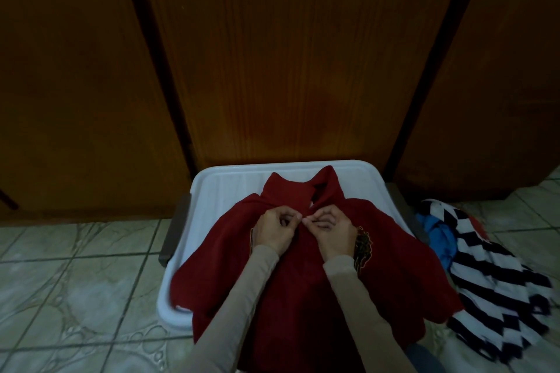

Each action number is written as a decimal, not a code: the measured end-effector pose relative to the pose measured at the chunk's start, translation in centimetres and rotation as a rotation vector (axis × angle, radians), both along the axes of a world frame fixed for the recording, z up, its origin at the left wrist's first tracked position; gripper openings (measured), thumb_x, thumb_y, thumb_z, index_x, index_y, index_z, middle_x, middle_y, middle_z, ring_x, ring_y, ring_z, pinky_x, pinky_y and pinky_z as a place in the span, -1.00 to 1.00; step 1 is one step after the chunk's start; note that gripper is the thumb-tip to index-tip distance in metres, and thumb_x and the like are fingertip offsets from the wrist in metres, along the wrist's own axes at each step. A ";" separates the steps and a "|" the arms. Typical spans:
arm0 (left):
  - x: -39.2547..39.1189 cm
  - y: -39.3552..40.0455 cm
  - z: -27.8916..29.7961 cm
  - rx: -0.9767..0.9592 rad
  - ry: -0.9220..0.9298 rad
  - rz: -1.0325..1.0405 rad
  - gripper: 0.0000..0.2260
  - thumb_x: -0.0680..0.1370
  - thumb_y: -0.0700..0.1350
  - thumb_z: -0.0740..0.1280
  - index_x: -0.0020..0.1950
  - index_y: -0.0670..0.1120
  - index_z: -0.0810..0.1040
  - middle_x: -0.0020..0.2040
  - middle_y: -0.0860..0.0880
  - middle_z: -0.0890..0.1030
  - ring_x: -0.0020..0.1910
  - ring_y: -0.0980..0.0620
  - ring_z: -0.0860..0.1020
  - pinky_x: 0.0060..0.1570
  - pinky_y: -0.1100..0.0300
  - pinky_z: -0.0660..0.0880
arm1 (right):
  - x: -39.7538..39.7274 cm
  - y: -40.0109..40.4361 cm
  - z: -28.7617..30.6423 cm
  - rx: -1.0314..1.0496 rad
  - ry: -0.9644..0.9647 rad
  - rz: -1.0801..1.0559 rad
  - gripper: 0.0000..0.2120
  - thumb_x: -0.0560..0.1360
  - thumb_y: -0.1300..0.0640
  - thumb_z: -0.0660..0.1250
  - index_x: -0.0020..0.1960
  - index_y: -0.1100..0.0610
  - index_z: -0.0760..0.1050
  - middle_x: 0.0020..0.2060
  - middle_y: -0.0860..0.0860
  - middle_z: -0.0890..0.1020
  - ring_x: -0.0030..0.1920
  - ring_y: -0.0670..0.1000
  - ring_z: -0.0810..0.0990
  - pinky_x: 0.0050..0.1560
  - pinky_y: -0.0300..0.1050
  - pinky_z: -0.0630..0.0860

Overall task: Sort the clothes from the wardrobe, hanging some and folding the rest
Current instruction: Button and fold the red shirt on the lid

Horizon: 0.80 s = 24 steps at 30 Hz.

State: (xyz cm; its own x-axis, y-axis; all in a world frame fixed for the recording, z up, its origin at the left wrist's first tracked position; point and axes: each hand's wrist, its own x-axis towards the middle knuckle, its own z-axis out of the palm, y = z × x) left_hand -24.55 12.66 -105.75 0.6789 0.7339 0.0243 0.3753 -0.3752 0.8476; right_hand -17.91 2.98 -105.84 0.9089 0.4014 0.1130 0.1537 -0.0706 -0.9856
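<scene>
Head view, dim light. A red polo shirt (306, 275) lies front-up, spread flat over a white plastic lid (212, 206). The lid sits on a box-like thing whose dark brown handles (175, 230) show at the left and right edges. The shirt's collar points away from the person, toward the wooden wardrobe doors (288, 54), and its hem hangs over the near rim of the lid. One short sleeve reaches past the lid's left rim; the other spreads to the right.

Left hand (277, 228) and right hand (331, 232) meet at the shirt's placket, just below the collar. On each hand the thumb and forefinger pinch the cloth at the opening, fingertips of the two hands almost touching; the other fingers (324, 225) are curled in toward the palm. Whether a button is held there cannot be told: too small and dark. Both arms wear beige long sleeves (242, 297).

An embroidered emblem (363, 248) shows on the chest beside the right wrist, partly hidden by it.

To the right of the lid, on the tiled floor (75, 266), lies a heap of clothes: a black-and-white striped garment (497, 278) on top, a blue garment (442, 236) beside it, touching the lid's right handle side.
</scene>
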 end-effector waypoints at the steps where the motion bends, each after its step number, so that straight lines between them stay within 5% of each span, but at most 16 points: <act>1: 0.0 -0.1 0.1 0.023 0.027 0.006 -0.92 0.51 -0.04 0.36 -0.11 0.00 0.65 -0.23 0.09 0.59 -0.24 0.13 0.50 -0.21 0.24 0.43 | 0.0 0.0 -0.1 -0.008 -0.020 -0.019 -0.69 0.28 0.35 0.53 -0.33 0.07 0.42 -0.40 -0.02 0.59 -0.43 -0.25 0.56 -0.33 -0.43 0.48; 14: -0.2 -0.2 0.5 0.081 0.107 -0.029 -0.82 0.56 -0.01 0.29 0.09 -0.02 0.61 -0.04 0.02 0.64 -0.07 0.09 0.55 -0.14 0.29 0.38 | 0.0 0.0 -0.6 -0.018 -0.031 0.020 -0.68 0.42 0.38 0.39 -0.22 0.02 0.34 -0.23 0.08 0.60 -0.23 -0.05 0.56 -0.22 -0.42 0.46; 24: 0.2 -0.4 -0.2 0.048 -0.050 -0.018 -0.95 0.50 -0.12 0.39 -0.16 -0.04 0.56 -0.23 0.03 0.58 -0.24 0.11 0.50 -0.24 0.32 0.40 | 0.3 0.0 -0.7 -0.062 -0.055 0.030 -0.77 0.46 0.39 0.32 -0.09 0.20 0.28 -0.30 -0.09 0.50 -0.27 -0.18 0.50 -0.24 -0.48 0.41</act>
